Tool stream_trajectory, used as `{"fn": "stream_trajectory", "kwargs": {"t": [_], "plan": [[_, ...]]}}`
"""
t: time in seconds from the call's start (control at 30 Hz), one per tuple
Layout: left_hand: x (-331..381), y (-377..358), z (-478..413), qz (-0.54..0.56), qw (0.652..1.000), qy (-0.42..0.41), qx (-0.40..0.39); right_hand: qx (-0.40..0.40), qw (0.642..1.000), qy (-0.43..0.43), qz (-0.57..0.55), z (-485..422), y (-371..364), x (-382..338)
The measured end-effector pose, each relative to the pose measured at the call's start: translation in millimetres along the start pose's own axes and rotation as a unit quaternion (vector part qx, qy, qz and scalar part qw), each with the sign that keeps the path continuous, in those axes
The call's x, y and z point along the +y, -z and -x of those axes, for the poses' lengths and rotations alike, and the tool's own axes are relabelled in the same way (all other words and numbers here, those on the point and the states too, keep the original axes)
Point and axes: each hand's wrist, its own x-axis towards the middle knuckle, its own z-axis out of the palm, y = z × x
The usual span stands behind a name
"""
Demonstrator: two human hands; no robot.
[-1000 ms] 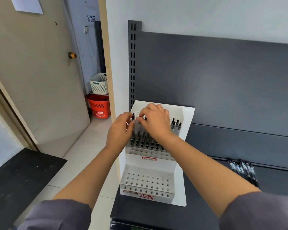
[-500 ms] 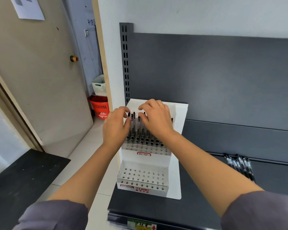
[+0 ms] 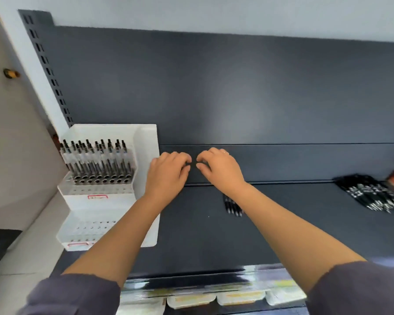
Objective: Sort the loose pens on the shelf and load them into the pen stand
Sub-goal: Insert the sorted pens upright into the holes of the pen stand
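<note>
Both off pen stand [image 3: 100, 206] now: left hand [image 3: 167, 172], right hand [image 3: 220, 169] empty, loosely curled, over shelf [image 3: 203, 242].

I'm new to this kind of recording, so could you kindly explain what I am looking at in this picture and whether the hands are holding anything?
There is no machine here: a person works with bare hands, and the single picture comes from a camera worn on their head, looking forward and down. The left hand and right hand hover over the dark grey metal shelf, fingers loosely curled, holding nothing I can see. At the left stands the white plastic two-tier pen stand; its upper tier is full of black-and-clear pens, its lower holes look empty. A small bunch of black pens lies under the right wrist, and a bigger pile of black pens lies further right.
</note>
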Motion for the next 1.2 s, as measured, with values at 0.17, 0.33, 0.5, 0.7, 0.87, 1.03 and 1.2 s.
{"fn": "stream_trajectory", "kwargs": {"t": [0.17,0.33,0.5,0.7,0.87,1.03,1.2], "plan": [[46,-53,3,0.012,0.994,0.004,-0.112,-0.06,0.993,-0.1,-0.028,42,5,69],[61,-91,-9,0.015,0.984,0.008,-0.175,-0.104,0.979,-0.167,-0.058,53,-1,116],[57,-131,-30,0.025,0.975,0.023,-0.22,-0.142,0.967,-0.205,-0.055,41,-19,145],[36,-183,-47,0.041,0.951,0.087,-0.292,-0.2,0.948,-0.242,-0.06,19,-50,172],[22,-218,-47,0.025,0.929,0.143,-0.341,-0.236,0.93,-0.273,-0.073,5,-82,182],[17,-239,-45,0.022,0.917,0.193,-0.35,-0.249,0.92,-0.293,-0.08,-6,-105,187],[18,-252,-46,0.021,0.907,0.227,-0.355,-0.275,0.907,-0.313,-0.052,-14,-121,188]]}}
